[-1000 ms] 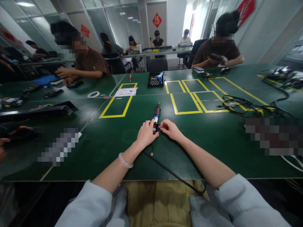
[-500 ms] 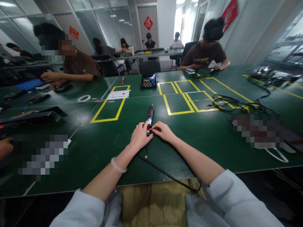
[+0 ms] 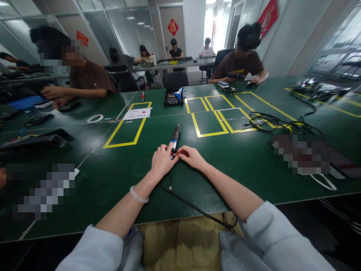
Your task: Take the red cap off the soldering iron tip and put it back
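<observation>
A black electric screwdriver with a blue band lies on the green table, tip pointing away from me. My left hand curls around its near end from the left. My right hand pinches the same end from the right, at a small red part. A black cord runs from the tool's near end back over the table edge toward my lap.
Yellow taped rectangles mark the table ahead. A black tray of bits, a white sheet and a tape ring lie beyond. Tangled cables sit at right. Other people work at the far side and left.
The view has swung a little to the right, so the scene has slid left. Both hands stay on the screwdriver's near end with almost no movement.
</observation>
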### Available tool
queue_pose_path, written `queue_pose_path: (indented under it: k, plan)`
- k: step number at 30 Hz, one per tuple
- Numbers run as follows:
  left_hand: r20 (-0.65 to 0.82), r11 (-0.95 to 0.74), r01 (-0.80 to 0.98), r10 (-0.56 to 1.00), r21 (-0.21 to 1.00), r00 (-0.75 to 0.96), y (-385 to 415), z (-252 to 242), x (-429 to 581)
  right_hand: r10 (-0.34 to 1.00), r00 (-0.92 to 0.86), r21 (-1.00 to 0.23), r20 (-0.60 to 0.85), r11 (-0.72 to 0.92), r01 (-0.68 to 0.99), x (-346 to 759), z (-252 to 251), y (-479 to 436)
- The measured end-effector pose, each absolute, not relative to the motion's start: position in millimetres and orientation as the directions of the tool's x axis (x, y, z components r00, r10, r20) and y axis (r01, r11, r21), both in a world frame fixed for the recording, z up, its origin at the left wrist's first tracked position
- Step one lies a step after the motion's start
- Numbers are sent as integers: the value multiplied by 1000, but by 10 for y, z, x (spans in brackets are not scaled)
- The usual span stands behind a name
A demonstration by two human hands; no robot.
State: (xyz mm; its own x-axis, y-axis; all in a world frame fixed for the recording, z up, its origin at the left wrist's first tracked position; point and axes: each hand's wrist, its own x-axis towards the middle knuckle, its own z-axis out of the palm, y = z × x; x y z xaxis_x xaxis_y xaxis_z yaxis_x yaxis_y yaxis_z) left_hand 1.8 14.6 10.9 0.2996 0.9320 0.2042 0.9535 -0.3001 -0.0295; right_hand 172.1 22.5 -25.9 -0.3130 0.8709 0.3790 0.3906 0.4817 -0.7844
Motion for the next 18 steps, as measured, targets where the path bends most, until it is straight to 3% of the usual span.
queue_pose_path:
  k: [8, 18]
  plan:
    - [201, -276, 958, 937, -82, 287, 273, 83, -391, 878, -314, -788, 362, 468, 401, 1750, -244, 229]
    - [123, -46, 995, 991, -86, 56, 606, 153, -1484, 881, -341, -787, 328, 454, 417, 1733, -229, 203]
